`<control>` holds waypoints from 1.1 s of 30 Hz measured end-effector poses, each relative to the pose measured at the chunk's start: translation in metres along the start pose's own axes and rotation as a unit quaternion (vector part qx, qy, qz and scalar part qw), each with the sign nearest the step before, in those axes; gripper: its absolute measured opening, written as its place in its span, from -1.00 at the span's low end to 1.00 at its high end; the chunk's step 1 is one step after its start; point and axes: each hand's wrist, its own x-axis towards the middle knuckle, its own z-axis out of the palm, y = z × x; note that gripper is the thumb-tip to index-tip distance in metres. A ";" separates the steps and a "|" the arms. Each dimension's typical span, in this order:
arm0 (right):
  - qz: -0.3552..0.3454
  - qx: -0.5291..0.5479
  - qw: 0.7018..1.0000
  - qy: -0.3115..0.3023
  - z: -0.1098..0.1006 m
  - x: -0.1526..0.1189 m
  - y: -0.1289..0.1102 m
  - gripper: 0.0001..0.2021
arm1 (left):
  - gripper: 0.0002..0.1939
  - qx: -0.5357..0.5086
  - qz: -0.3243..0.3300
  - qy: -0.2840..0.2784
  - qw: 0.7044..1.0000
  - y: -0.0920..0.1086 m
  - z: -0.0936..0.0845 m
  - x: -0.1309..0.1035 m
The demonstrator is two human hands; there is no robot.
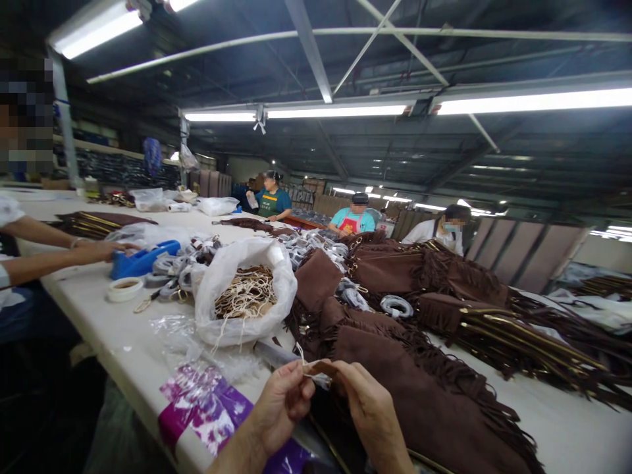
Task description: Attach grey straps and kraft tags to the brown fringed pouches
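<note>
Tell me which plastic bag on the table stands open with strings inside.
The white bag in the middle of the table: its mouth gapes, showing a tangle of pale strings. The other bags, further back, lie closed or crumpled.

- What the left hand [284, 401] and right hand [368, 411] pinch between their fingertips is too small to make out; a pale cord [307, 364] loops from it.
- Both forearms run off the bottom edge.
- The purple bag [207, 411] is cut by the bottom edge, its print unreadable.
- The near fringed bag [419, 388] is partly covered by the right hand.
- The white sack [237, 263] hides most of its tangled cords [247, 293].
- A co-worker [20, 217] at left is cut by the edge, face blurred; their hand [99, 250] covers part of a blue tool [143, 259].
- Far workers' [353, 220] hands are too small to tell.
</note>
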 end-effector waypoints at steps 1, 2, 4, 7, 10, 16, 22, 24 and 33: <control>-0.011 -0.034 0.999 -0.013 0.001 0.000 0.000 -0.65 | -0.57 0.016 0.008 0.001 1.000 0.000 0.001 0.000; -0.022 -0.074 0.997 -0.022 0.002 0.000 0.000 -0.65 | -0.54 0.035 0.016 0.004 0.999 0.000 0.003 -0.001; -0.041 -0.155 0.987 -0.027 0.005 -0.001 0.001 -0.65 | -0.51 0.085 0.031 0.015 0.996 0.000 0.005 -0.001; -0.058 -0.226 0.972 -0.037 0.010 -0.003 0.002 -0.69 | -0.57 0.210 0.070 0.019 0.975 -0.003 0.006 -0.002; -0.050 -0.194 0.977 -0.073 0.011 -0.003 0.002 -0.73 | -0.70 0.338 0.151 0.009 0.929 -0.006 0.005 -0.003; 0.034 -0.033 0.994 -0.096 0.006 -0.002 0.000 -0.81 | -0.90 0.442 0.178 0.032 0.879 -0.006 -0.002 -0.007; 0.034 0.019 0.998 -0.053 0.006 -0.002 0.006 -0.81 | -0.82 0.616 0.186 0.112 0.757 0.011 -0.012 -0.028; 0.035 0.021 0.997 -0.059 0.005 -0.002 0.006 -0.78 | -0.84 0.630 0.188 0.132 0.741 0.026 -0.021 -0.042; 0.036 -0.037 0.994 -0.101 0.006 -0.003 0.003 -0.81 | -0.87 0.684 0.233 0.080 0.687 0.060 -0.039 -0.061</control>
